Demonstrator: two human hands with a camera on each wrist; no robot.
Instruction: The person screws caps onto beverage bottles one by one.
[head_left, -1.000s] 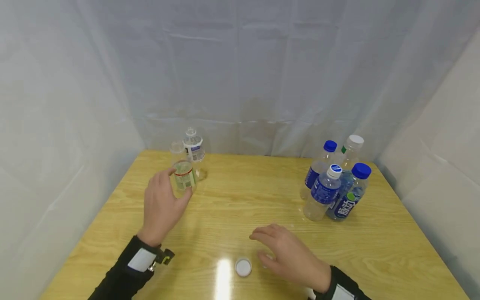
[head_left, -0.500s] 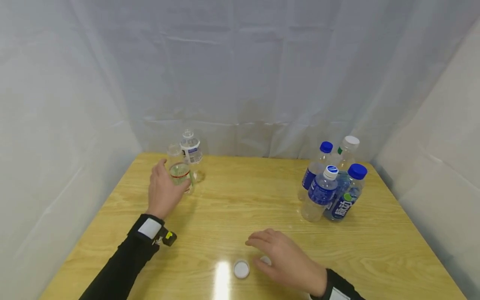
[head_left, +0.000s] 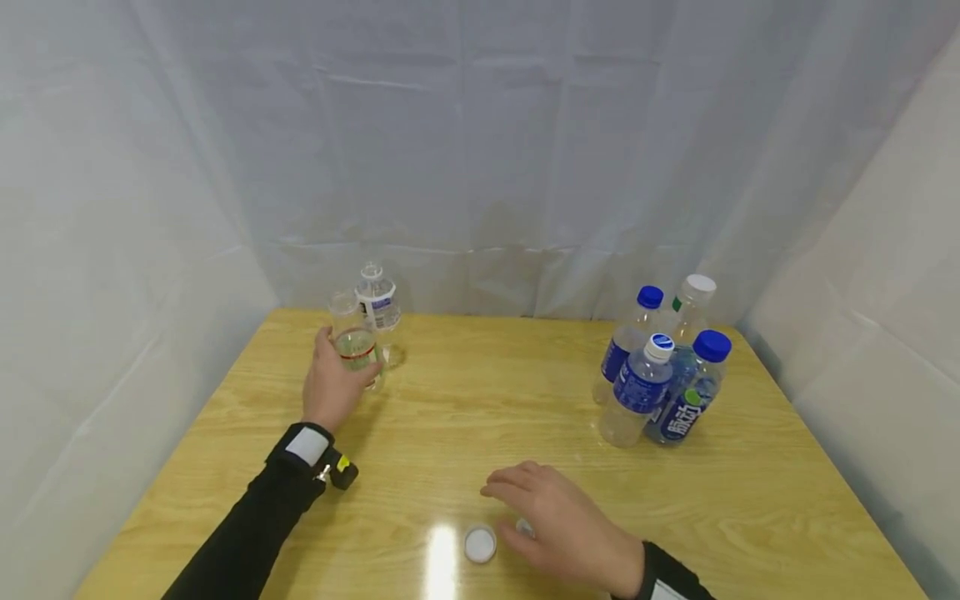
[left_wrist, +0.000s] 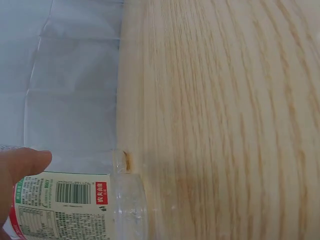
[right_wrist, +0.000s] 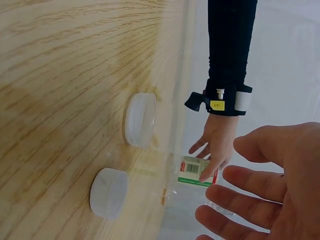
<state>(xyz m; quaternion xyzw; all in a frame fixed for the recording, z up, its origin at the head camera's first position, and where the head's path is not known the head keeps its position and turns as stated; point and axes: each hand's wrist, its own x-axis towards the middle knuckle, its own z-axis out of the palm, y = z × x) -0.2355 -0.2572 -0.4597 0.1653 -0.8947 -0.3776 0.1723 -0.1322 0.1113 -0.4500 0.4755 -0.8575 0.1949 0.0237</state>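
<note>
My left hand (head_left: 335,385) grips a clear plastic bottle with a pale green label (head_left: 356,346), standing at the table's far left; in the left wrist view its printed label (left_wrist: 65,195) lies beside a fingertip. Right behind it stands another clear bottle (head_left: 381,312) with a white and blue label. My right hand (head_left: 562,521) hovers over the front of the table, fingers loosely extended, holding nothing. One white bottle cap (head_left: 480,544) lies left of it, and a second cap (head_left: 525,527) is partly hidden by the hand; the right wrist view shows both white caps (right_wrist: 141,120) apart on the wood.
Several capped bottles stand grouped at the right: a blue-capped one (head_left: 630,337), a blue-labelled one with a white cap (head_left: 637,387), a tall white-capped one (head_left: 696,300) and a wide blue-capped one (head_left: 690,400). Pale sheeting (head_left: 487,167) walls the wooden table (head_left: 450,400).
My left hand has closed in around the green-labelled bottle, its thumb now across the near side. The right hand has stayed nearly still over the caps.
</note>
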